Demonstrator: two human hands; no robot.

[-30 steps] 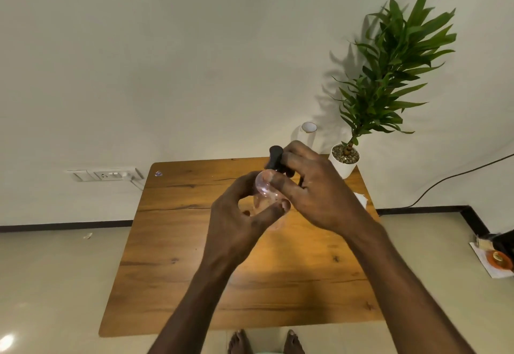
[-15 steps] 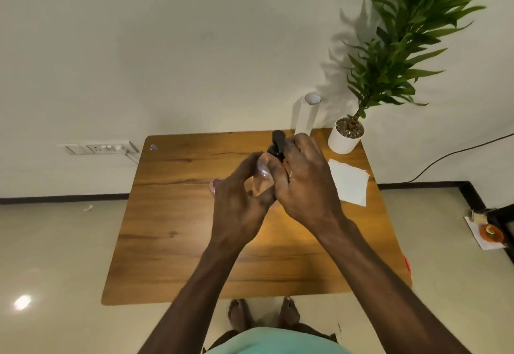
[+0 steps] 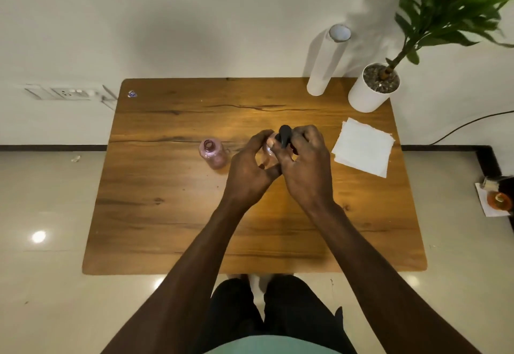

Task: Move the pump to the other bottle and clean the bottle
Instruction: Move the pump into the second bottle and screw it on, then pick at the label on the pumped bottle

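Over the middle of the wooden table, my left hand wraps a clear bottle, which is mostly hidden between my palms. My right hand is closed around the black pump on top of that bottle; the pump's head sticks up above my fingers. A second bottle, clear with a pinkish tint and an open neck without a cap, stands on the table just left of my left hand.
A stack of white paper napkins lies right of my hands. A white paper roll and a potted plant stand at the far right corner. A wall socket is at the left.
The view has tilted down, so the whole table and the second bottle now show. Both hands with bottle and pump have come down closer to the table top.
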